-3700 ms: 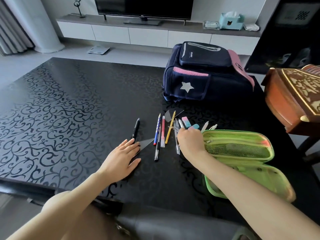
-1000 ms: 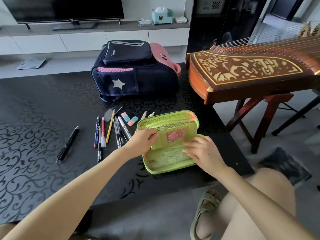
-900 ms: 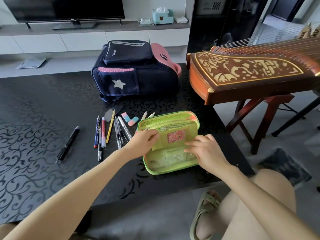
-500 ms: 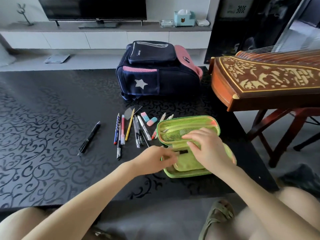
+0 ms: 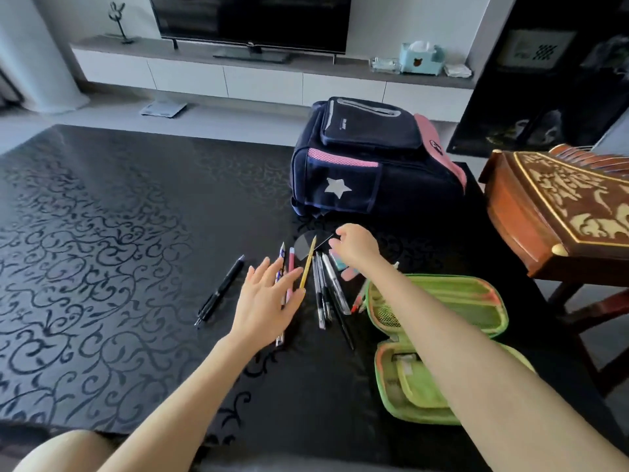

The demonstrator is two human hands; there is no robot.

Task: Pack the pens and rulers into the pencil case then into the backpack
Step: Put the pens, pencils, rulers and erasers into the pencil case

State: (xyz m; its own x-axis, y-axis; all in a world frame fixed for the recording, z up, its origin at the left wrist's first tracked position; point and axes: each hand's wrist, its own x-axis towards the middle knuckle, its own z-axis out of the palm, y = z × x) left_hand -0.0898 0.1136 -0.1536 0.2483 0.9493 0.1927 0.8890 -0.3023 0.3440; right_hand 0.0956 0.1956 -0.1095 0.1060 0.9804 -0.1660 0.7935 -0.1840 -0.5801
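A green pencil case (image 5: 473,303) lies open at the right of the black table (image 5: 102,253). Left of it lie several pens: a black pen (image 5: 221,291) apart, a yellow pencil (image 5: 308,264) and clear pens (image 5: 323,287). My left hand (image 5: 267,303) rests flat with spread fingers over a blue and a pink pen (image 5: 291,264). My right hand (image 5: 354,245) has curled fingers at the corner of a clear ruler (image 5: 304,247); whether it pinches the ruler is unclear. The navy backpack (image 5: 367,165) lies zipped behind.
A pink eraser (image 5: 349,273) lies under my right wrist. A carved wooden zither (image 5: 561,206) on a stand juts over the table's right edge. Beyond the table stands a low TV bench (image 5: 258,76).
Both hands left the pencil case. My right hand moved up and left to the clear ruler by the backpack; my left hand moved left onto the pens. The case stays open.
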